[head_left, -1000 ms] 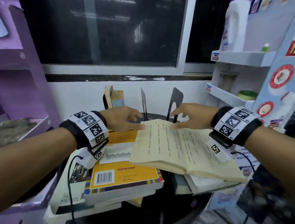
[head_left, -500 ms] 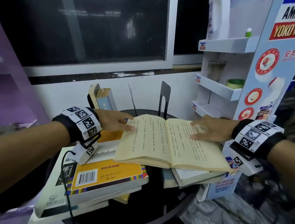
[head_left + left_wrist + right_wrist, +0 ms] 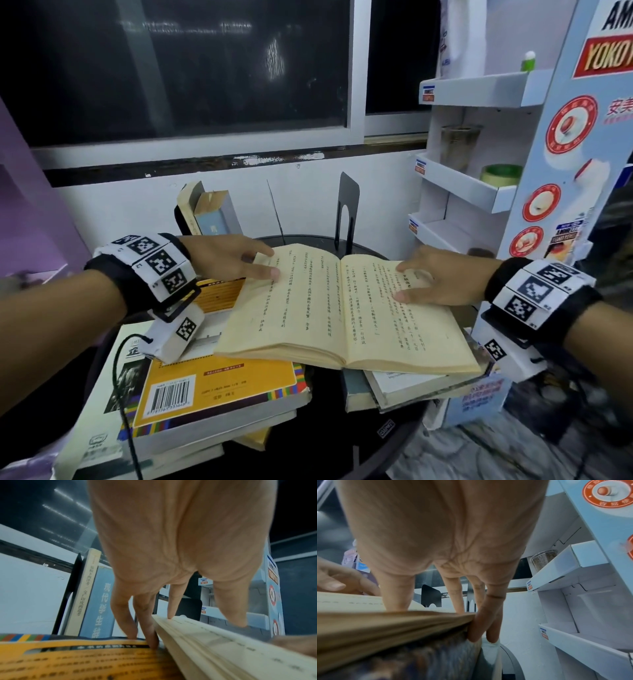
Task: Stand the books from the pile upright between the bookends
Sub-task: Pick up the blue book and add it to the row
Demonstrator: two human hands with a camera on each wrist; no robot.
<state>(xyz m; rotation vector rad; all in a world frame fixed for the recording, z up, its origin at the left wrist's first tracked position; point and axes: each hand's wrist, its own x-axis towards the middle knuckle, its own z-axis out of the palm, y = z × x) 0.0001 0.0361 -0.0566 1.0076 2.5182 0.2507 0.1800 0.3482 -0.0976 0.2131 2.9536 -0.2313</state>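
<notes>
Books (image 3: pixel 209 216) standing by the bookends (image 3: pixel 347 209) are two; left hand (image 3: pixel 226 257) and right hand (image 3: pixel 445 277) grip the open book (image 3: pixel 342 308); piles remain.

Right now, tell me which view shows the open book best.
Head view: the open book shows whole, both pages. The left wrist view catches only its left page edge; the right wrist view only its right page edge.

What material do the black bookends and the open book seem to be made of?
Black bookends: probably thin sheet metal with a matte black coat; the upright plate has rounded corners, an arched cut-out and looks very thin edge-on.
Open book: uncoated paper, yellowed and matte; the cream pages carry printed text, and the page block shows layered edges in the left wrist view. Its cover is hidden.
</notes>
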